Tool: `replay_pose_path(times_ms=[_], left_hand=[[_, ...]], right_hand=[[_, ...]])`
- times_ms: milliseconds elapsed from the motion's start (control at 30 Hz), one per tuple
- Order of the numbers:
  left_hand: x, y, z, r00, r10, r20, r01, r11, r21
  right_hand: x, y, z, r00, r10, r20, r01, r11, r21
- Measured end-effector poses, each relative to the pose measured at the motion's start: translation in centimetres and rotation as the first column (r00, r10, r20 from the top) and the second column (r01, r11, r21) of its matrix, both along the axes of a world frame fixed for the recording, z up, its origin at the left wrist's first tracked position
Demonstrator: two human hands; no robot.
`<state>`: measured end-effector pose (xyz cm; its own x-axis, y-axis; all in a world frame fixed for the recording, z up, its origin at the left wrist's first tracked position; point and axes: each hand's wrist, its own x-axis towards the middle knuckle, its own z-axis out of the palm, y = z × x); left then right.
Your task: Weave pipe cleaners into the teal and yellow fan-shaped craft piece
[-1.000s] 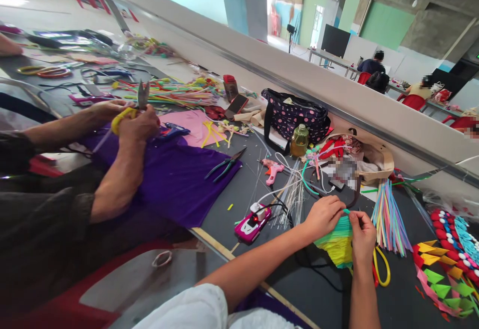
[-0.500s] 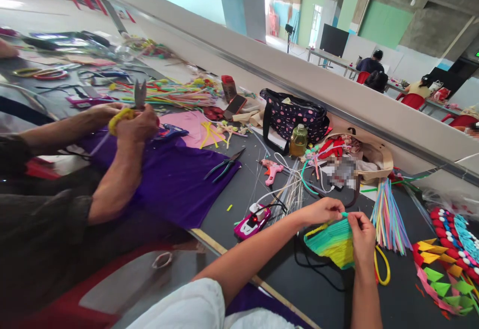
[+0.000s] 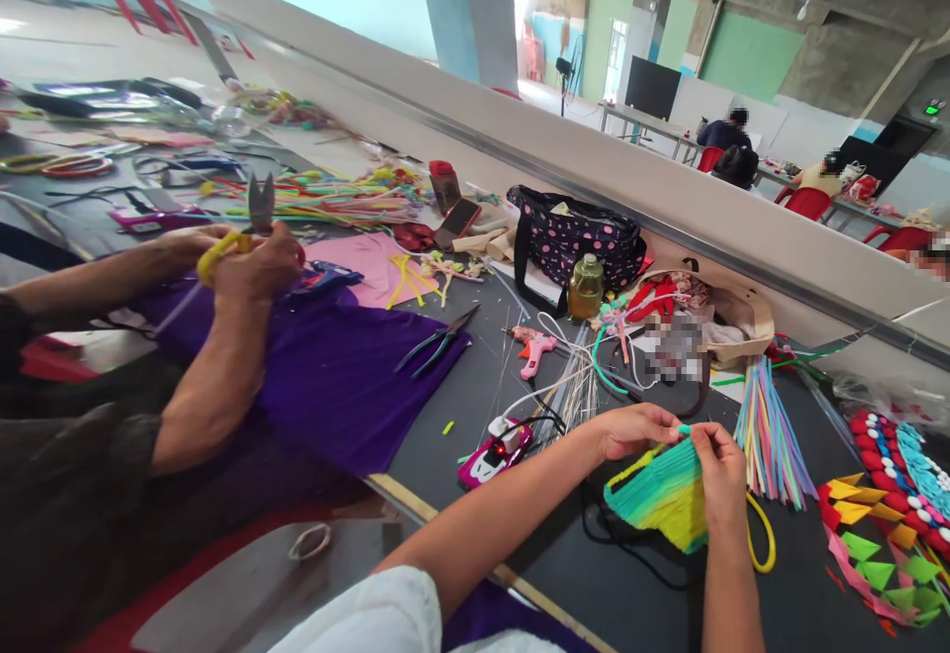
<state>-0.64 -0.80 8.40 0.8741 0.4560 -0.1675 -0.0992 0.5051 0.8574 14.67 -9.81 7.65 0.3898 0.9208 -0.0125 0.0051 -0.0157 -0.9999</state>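
My left hand (image 3: pixel 634 428) and my right hand (image 3: pixel 718 470) both pinch a fan-shaped piece of glued straws (image 3: pixel 659 497), teal at its top and yellow at its bottom. It hangs just above the dark table (image 3: pixel 520 534). My fingertips meet at the teal tip. A yellow loop (image 3: pixel 764 534) lies under my right wrist. A bundle of pastel straws (image 3: pixel 768 430) lies just to the right.
A co-worker on the left holds yellow-handled snips (image 3: pixel 244 223) over a purple cloth (image 3: pixel 333 366). Pliers (image 3: pixel 437 336), a pink glue gun (image 3: pixel 530 348), a pink power strip (image 3: pixel 494 447), a dotted bag (image 3: pixel 575 233), a bottle (image 3: pixel 586 287) and coloured paper triangles (image 3: pixel 876 534) lie around.
My hands have turned the straw fan, so its wide teal and yellow face now spreads out to the left. The co-worker's hands stay at their work.
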Motion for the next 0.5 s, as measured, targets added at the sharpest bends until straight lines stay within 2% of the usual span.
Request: replay_pose_path(times_ms=[67, 100, 167, 233, 267, 300, 333, 367, 433, 500], left_hand=[[-0.4, 0.3, 0.5, 0.988, 0.156, -0.017, -0.150, 0.968, 0.202], [-0.8, 0.5, 0.8, 0.965, 0.261, -0.014, -0.246, 0.924, 0.293], [-1.7, 0.9, 1.4, 0.877, 0.480, 0.013, -0.441, 0.796, 0.415], [-2.7, 1.1, 1.6, 0.764, 0.644, 0.043, -0.589, 0.669, 0.454], [-3.2, 1.2, 1.6, 0.715, 0.697, 0.055, -0.644, 0.627, 0.439], [-3.6, 1.1, 1.5, 0.697, 0.715, 0.053, -0.673, 0.627, 0.392], [-3.9, 0.9, 1.3, 0.705, 0.707, 0.052, -0.685, 0.660, 0.310], [-4.1, 0.6, 1.0, 0.741, 0.670, 0.042, -0.661, 0.719, 0.214], [-4.0, -0.3, 0.2, 0.829, 0.559, 0.024, -0.559, 0.826, 0.067], [-3.5, -1.5, -0.6, 0.890, 0.455, 0.030, -0.455, 0.891, -0.006]], right_hand=[[0.3, 0.5, -0.8, 0.989, -0.054, -0.139, 0.057, 0.998, 0.017], [0.5, 0.8, -1.4, 0.972, -0.099, -0.213, 0.109, 0.994, 0.033], [1.2, 1.4, -2.6, 0.923, -0.204, -0.325, 0.233, 0.971, 0.054], [2.0, 2.0, -3.8, 0.865, -0.287, -0.411, 0.330, 0.943, 0.036], [2.4, 2.3, -4.4, 0.839, -0.297, -0.456, 0.346, 0.938, 0.025], [2.7, 2.6, -4.9, 0.814, -0.294, -0.501, 0.345, 0.938, 0.011], [2.8, 2.8, -5.3, 0.784, -0.291, -0.548, 0.349, 0.937, 0.001], [2.9, 3.0, -5.6, 0.752, -0.297, -0.588, 0.361, 0.932, -0.009], [2.5, 3.3, -5.9, 0.704, -0.307, -0.640, 0.393, 0.919, -0.009], [1.7, 3.4, -5.9, 0.668, -0.313, -0.675, 0.426, 0.905, 0.002]])
